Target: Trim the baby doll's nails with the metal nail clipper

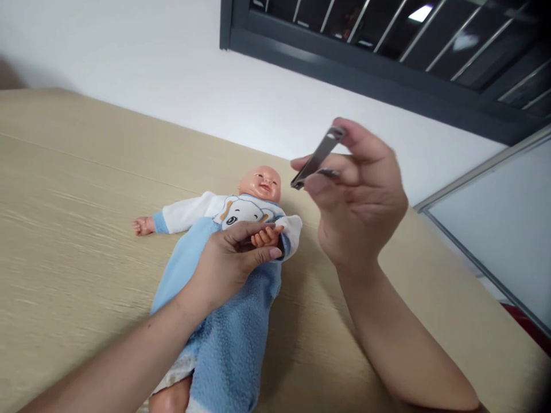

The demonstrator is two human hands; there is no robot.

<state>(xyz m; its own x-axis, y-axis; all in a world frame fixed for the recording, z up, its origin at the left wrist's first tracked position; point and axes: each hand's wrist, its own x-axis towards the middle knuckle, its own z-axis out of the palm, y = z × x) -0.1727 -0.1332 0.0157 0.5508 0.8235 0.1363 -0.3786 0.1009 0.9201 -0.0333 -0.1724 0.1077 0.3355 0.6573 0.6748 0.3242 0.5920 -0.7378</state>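
A baby doll (232, 298) in a blue fleece suit with white sleeves lies on its back on the pale wooden table (64, 229). My left hand (230, 258) pinches the doll's small hand (266, 236) between thumb and fingers, over the doll's chest. My right hand (359, 198) is raised above the table to the right of the doll's head. It grips a metal nail clipper (316, 158) between thumb and fingers, with the lever lifted. The clipper is in the air, apart from the doll.
A white wall rises behind the table. A dark window frame with bars (387, 40) is at the top right. A white panel with a metal frame (495, 229) stands at the right, with something red (529, 330) below it.
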